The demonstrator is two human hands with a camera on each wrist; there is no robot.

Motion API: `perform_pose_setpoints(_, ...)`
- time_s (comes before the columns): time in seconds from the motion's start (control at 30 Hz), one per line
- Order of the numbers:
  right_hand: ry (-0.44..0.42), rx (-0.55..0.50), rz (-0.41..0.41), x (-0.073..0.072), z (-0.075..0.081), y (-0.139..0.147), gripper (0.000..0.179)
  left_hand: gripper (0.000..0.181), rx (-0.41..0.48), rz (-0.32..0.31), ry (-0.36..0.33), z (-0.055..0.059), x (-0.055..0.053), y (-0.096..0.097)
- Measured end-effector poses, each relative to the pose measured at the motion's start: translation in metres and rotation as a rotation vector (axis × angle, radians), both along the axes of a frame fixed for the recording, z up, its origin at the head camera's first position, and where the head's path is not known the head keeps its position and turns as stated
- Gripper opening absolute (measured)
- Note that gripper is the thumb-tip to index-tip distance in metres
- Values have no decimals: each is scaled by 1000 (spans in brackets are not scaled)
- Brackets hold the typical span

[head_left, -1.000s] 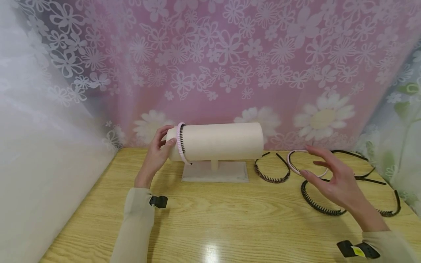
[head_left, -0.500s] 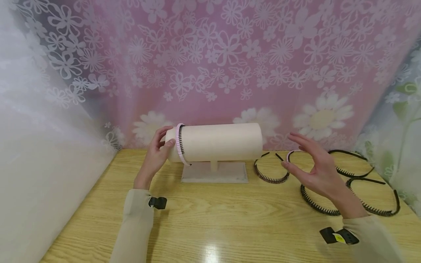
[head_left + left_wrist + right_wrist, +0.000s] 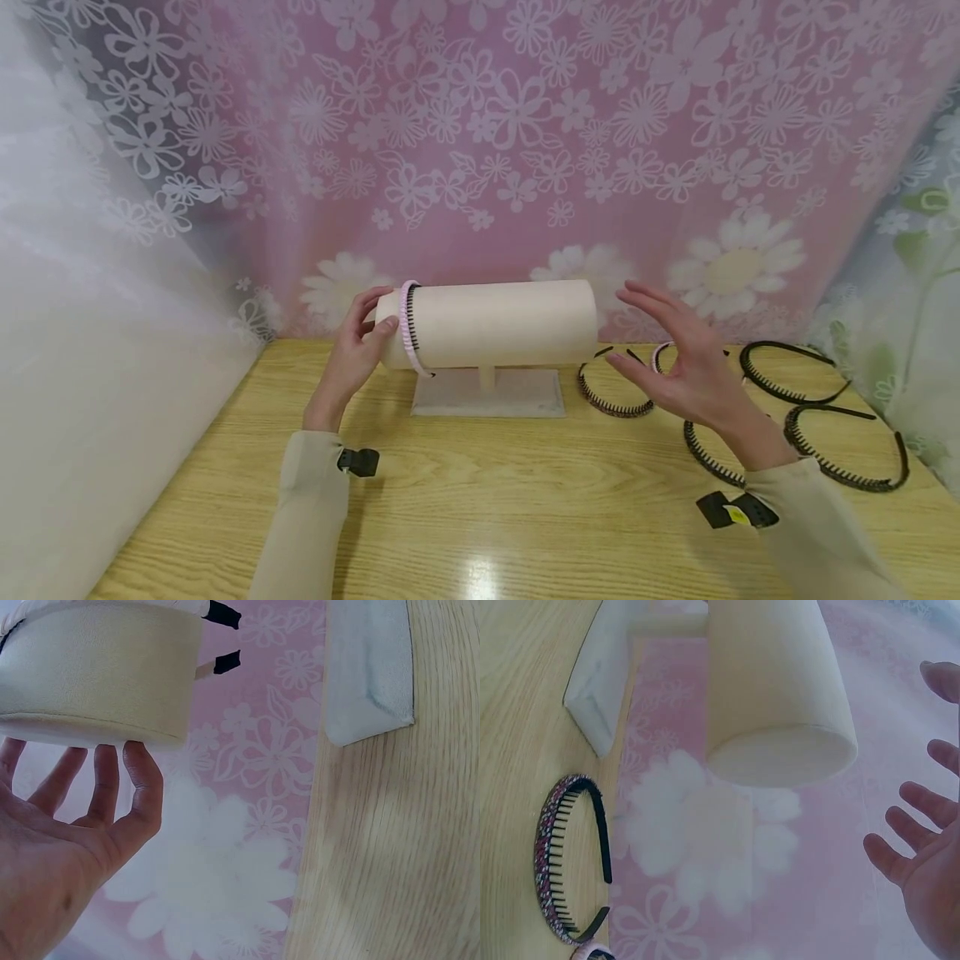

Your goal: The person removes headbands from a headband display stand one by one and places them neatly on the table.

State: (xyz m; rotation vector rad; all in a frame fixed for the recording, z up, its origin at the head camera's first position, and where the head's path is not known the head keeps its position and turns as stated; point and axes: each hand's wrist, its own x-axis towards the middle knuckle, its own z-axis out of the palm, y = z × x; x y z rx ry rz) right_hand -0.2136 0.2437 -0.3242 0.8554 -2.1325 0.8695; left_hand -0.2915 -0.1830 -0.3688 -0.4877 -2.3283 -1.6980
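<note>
A cream cylindrical display stand (image 3: pixel 502 325) lies level on its post above a pale base (image 3: pixel 487 393). Around its left end sits a pink headband (image 3: pixel 407 325) with black teeth, its tips pointing down. My left hand (image 3: pixel 358 350) grips that end, thumb in front; in the left wrist view bent fingertips (image 3: pixel 135 754) touch the rim. Off the stand's right end, my right hand (image 3: pixel 686 367) is in the air with fingers spread, holding nothing. Below and behind it lie a glittery toothed headband (image 3: pixel 547 862) and another pink headband (image 3: pixel 660 357), partly hidden.
Black toothed headbands lie on the wooden table (image 3: pixel 465 500) at the right: one at the back (image 3: pixel 776 385), a braided one (image 3: pixel 843 475) and one partly behind my right forearm (image 3: pixel 708 458). A pink flowered curtain (image 3: pixel 480 167) hangs close behind the stand.
My right hand has moved left, from above the headbands towards the stand's right end, uncovering the black ones at the right. My left hand keeps its place on the left end.
</note>
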Motion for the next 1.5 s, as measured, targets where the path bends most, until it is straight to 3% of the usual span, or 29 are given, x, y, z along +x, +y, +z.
perform_pose_setpoints(0.3,4,14,63,-12,6,-26,77,49,9,-3,3,1,0,1)
perform_pose_setpoints(1.03,17,131,106,-33,20,-82,69,49,14,-3,3,0,-2,2)
perform_pose_setpoints(1.5,28,181,139,-50,27,-108,66,49,30,-43,-11,2,-2,-2)
